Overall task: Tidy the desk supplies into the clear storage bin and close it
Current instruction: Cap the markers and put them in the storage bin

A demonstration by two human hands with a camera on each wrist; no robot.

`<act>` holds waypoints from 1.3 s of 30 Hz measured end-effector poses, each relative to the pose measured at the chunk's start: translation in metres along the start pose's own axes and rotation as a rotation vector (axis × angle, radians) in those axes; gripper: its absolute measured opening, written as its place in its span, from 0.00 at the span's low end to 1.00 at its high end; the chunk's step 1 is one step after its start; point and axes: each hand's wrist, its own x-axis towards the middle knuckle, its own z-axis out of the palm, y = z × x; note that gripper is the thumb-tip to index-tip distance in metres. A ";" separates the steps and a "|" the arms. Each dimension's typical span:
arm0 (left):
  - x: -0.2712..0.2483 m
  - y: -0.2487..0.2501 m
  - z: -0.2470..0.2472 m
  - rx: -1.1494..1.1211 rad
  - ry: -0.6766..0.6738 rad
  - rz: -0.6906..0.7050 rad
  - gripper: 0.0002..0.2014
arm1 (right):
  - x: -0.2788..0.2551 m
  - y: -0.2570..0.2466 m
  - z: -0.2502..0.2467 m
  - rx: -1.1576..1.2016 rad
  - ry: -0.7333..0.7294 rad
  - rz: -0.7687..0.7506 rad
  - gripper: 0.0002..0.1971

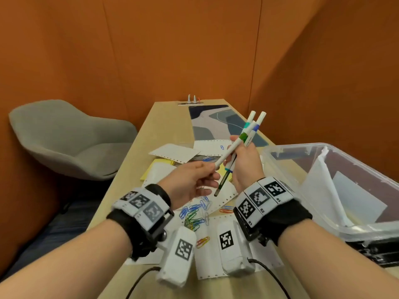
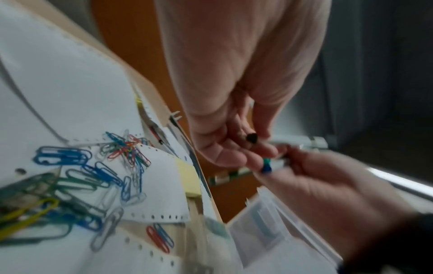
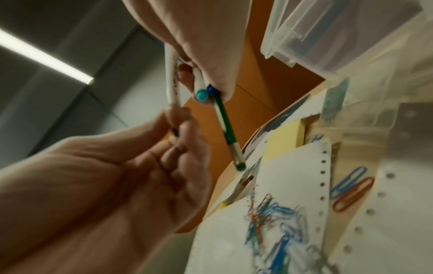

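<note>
My right hand [image 1: 246, 165] grips a bundle of pens [image 1: 252, 126] upright above the table: white barrels with teal and blue bands, and a green pen [image 1: 222, 182] hanging down below the fist. A white pen with a green band [image 1: 232, 147] slants across the bundle. My left hand [image 1: 194, 180] pinches its lower end between thumb and fingers. The right wrist view shows the teal pen end [image 3: 201, 94], the green pen [image 3: 230, 137] and the left hand's fingers [image 3: 178, 128] on the white pen [image 3: 172, 89]. The left wrist view is blurred; the teal and blue pen ends [image 2: 267, 165] show there.
Several coloured paper clips [image 1: 194, 214] lie on perforated white sheets [image 1: 174, 153] below my hands. A yellow notepad [image 1: 151, 169] sits to the left of them. A clear plastic bin [image 1: 345, 190] stands at the right, a patterned mat [image 1: 216, 124] farther back, a grey chair [image 1: 71, 139] left of the wooden table [image 1: 164, 117].
</note>
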 end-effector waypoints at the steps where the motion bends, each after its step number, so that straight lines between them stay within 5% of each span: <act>1: 0.001 -0.004 0.005 0.011 0.019 -0.002 0.08 | 0.001 0.000 0.001 0.046 0.010 0.004 0.10; 6: -0.008 -0.002 0.021 0.067 0.083 0.069 0.10 | -0.005 -0.005 0.001 -0.020 -0.008 -0.009 0.13; 13: -0.016 0.010 0.022 0.430 0.123 0.070 0.10 | -0.013 -0.003 -0.004 -0.228 -0.096 0.040 0.09; 17: -0.019 0.006 0.013 0.501 -0.026 -0.203 0.23 | -0.015 -0.009 -0.003 -0.242 -0.093 0.009 0.10; 21: -0.022 -0.001 0.015 0.244 -0.234 -0.418 0.14 | -0.024 -0.010 0.003 -0.170 -0.203 -0.050 0.10; 25: -0.016 0.007 0.024 0.143 -0.203 -0.287 0.15 | -0.036 -0.008 0.002 -0.084 -0.291 -0.018 0.12; 31: -0.028 0.040 0.027 0.431 -0.204 -0.247 0.18 | -0.045 -0.015 -0.012 -0.213 -0.258 -0.007 0.13; 35: -0.032 0.058 0.039 0.133 -0.066 0.053 0.10 | -0.055 -0.031 -0.014 -0.360 -0.243 -0.018 0.11; 37: -0.036 0.059 0.058 0.208 -0.107 0.068 0.20 | -0.058 -0.033 -0.009 -0.642 -0.269 0.047 0.06; 39: -0.037 0.057 0.081 0.364 -0.093 0.070 0.22 | -0.055 -0.038 -0.019 -1.139 -0.417 0.370 0.27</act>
